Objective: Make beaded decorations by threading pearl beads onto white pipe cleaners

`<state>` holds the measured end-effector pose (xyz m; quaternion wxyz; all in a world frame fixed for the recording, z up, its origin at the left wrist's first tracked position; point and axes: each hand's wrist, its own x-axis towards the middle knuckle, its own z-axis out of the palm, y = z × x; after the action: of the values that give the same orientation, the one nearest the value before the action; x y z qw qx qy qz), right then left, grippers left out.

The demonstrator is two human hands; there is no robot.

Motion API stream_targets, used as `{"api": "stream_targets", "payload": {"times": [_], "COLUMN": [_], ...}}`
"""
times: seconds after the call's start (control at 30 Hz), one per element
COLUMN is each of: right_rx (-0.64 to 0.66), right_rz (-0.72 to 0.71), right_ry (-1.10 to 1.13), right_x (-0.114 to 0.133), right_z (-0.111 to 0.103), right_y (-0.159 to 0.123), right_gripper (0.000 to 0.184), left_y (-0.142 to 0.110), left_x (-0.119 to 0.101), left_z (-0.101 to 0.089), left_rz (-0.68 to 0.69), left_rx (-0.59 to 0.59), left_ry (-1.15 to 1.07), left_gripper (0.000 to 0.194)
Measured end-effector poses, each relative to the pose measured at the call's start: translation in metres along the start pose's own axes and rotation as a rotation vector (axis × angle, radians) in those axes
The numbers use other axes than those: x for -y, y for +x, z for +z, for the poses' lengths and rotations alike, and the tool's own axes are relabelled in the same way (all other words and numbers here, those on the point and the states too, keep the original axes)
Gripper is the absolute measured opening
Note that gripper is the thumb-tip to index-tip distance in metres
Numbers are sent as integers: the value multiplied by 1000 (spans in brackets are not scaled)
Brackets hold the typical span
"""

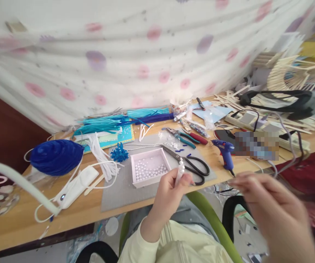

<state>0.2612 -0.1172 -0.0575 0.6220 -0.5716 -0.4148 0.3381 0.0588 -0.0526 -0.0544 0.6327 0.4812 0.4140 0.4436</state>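
My left hand (168,191) is closed around a thin white stick topped with white pearl beads (180,170), held upright just in front of the table edge. Beside it lies a shallow pale pink box of loose pearl beads (150,167) on a grey felt mat (124,188). Black scissors (190,164) lie just beyond that hand. My right hand (269,208) is blurred at the lower right, fingers pointing left, near the tip of a blue glue gun (225,153); whether it holds anything is unclear.
A dark blue pleated paper ball (55,157), white strips (102,160), teal and blue strips (113,124), pliers (186,138) and a small blue flower (119,153) sit on the wooden table (91,210). Wooden sticks and black headphones (286,102) crowd the right. A spotted cloth hangs behind.
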Motion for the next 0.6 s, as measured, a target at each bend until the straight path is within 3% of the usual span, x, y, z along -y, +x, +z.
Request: {"api": "stream_targets", "payload": {"times": [0.03, 0.1, 0.2, 0.37, 0.6], "right_rx": [9, 184, 342, 408, 408], "right_rz": [2, -23, -51, -15, 1], "right_ry": [-9, 27, 137, 193, 162], "right_x": [1, 3, 5, 0, 1], "right_z": [16, 47, 78, 93, 103], "right_y": [7, 15, 11, -11, -19], "right_gripper": [20, 23, 22, 23, 19], "left_y": [-4, -14, -26, -38, -43], "left_x": [-1, -4, -7, -7, 4], "left_z": [-3, -7, -10, -9, -13], "left_rz": [2, 30, 58, 66, 138], "left_rx": [-3, 8, 20, -145, -198], "left_ry": [-16, -51, -126, -38, 92], "left_gripper": [49, 45, 46, 42, 36]}}
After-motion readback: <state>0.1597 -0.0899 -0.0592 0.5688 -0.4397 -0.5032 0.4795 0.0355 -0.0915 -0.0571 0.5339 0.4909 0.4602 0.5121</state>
